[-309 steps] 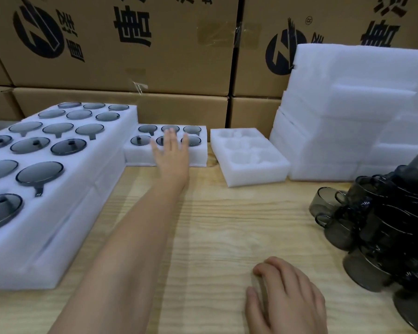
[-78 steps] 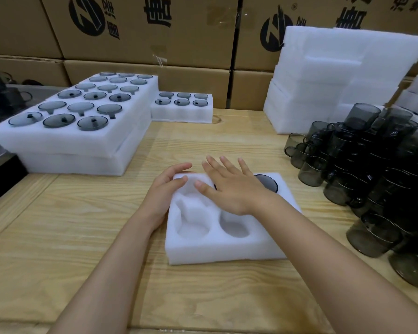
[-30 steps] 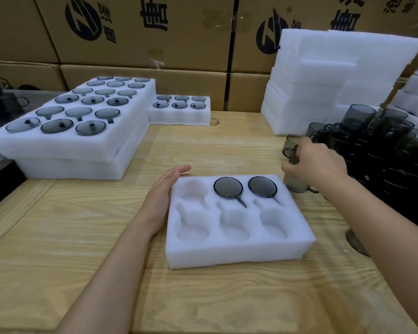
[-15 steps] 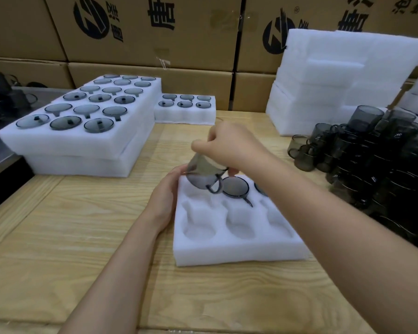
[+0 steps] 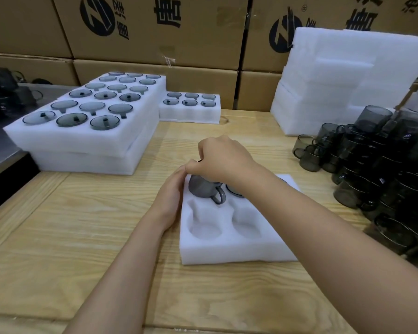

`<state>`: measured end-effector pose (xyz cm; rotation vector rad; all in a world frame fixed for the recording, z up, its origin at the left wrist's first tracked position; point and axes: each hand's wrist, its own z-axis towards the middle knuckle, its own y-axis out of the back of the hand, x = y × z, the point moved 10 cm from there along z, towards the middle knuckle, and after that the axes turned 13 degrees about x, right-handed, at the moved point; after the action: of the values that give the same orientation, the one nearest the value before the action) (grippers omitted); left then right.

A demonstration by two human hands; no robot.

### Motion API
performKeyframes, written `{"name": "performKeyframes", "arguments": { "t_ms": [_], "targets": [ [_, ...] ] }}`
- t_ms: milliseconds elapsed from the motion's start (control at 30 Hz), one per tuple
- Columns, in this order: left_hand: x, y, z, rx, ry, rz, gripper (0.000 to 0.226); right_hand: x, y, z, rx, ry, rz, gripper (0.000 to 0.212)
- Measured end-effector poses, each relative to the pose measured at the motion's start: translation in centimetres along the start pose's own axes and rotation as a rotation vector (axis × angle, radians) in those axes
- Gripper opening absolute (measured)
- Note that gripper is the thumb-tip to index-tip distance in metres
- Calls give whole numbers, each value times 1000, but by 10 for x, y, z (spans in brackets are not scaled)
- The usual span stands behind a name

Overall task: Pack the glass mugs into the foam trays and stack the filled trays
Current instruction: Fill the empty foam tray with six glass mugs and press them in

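A white foam tray point(image 5: 227, 249) with round pockets lies on the wooden table in front of me. My right hand point(image 5: 221, 160) grips a smoky grey glass mug point(image 5: 203, 188) from above, tilted over the tray's far-left pocket, its handle pointing toward me. Beside it a mug point(image 5: 234, 191) sits in the far middle pocket, mostly hidden by my right wrist. My left hand point(image 5: 170, 196) rests against the tray's left edge, fingers touching its far-left corner. The two near pockets I can see hold nothing.
Filled foam trays point(image 5: 87, 131) are stacked at the left, with a smaller filled tray point(image 5: 190, 112) behind. A stack of foam trays point(image 5: 343, 75) stands at the back right. Several loose grey mugs point(image 5: 384, 165) are piled at the right. Cardboard boxes point(image 5: 155, 32) line the back.
My right hand has lowered the mug from above the tray down into the far-left pocket. My left hand has stayed at the tray's left edge.
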<state>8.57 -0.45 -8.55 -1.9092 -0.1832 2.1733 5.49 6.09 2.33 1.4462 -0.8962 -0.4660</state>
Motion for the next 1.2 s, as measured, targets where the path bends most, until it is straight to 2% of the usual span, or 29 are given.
{"name": "performKeyframes", "arguments": {
  "t_ms": [167,267,333,600,767,867,967,1033,1067,1200],
  "targets": [
    [-2,4,-2,-66,-4,42,30,6,-6,-2,-22,16,-111,32],
    [-3,3,-3,-66,-6,48,43,8,-14,1,-38,-11,-157,29],
    [-2,1,-3,-62,-2,13,51,4,-22,2,-22,-34,-142,34],
    [3,6,-2,-109,15,22,43,-16,-78,20,334,-31,-49,53],
    [-4,5,-3,-129,-30,154,29,-15,-78,19,196,-31,-105,52],
    [-5,2,-4,-119,-49,137,27,-14,-79,18,206,-20,-74,51],
    [-5,-1,-3,-89,-52,130,28,-14,-72,16,191,32,65,47],
    [-6,-1,-3,-70,-46,133,31,-22,-60,10,94,19,233,43],
    [-6,-1,-3,-66,-39,132,34,-26,-55,8,38,-5,241,39],
    [-10,-4,-4,-71,-35,172,40,-27,-63,10,58,-109,8,34]
  ]
}}
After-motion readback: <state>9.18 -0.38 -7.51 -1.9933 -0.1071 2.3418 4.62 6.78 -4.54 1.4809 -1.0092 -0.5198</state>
